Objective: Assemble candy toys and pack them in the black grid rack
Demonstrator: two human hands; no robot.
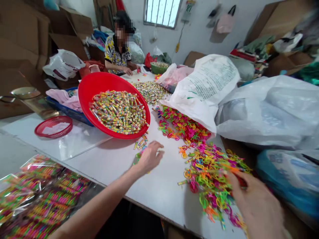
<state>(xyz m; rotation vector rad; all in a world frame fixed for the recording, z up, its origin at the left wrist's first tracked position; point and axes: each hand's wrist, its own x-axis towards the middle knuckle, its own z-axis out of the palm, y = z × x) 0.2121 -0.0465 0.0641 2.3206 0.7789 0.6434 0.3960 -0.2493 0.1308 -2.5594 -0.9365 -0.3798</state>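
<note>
My left hand (150,156) is over the white table (159,186), just in front of the red basin (84,94); its fingers are curled together, and what they hold is too small to name. The tilted basin holds many small striped sticks (119,113), and a few more lie at its rim. At the right, my right hand (254,199) is blurred over a heap of colourful plastic pieces (206,166), its thumb and fingers near an orange piece (229,167). Whether it grips that piece is unclear.
A white sack (206,86) spills more pieces. Bulky plastic bags (271,109) crowd the right. A red basket (53,127) and glass jug (32,99) stand left. Packed bags (50,199) lie lower left. Across the table, a person (118,49) handles small items.
</note>
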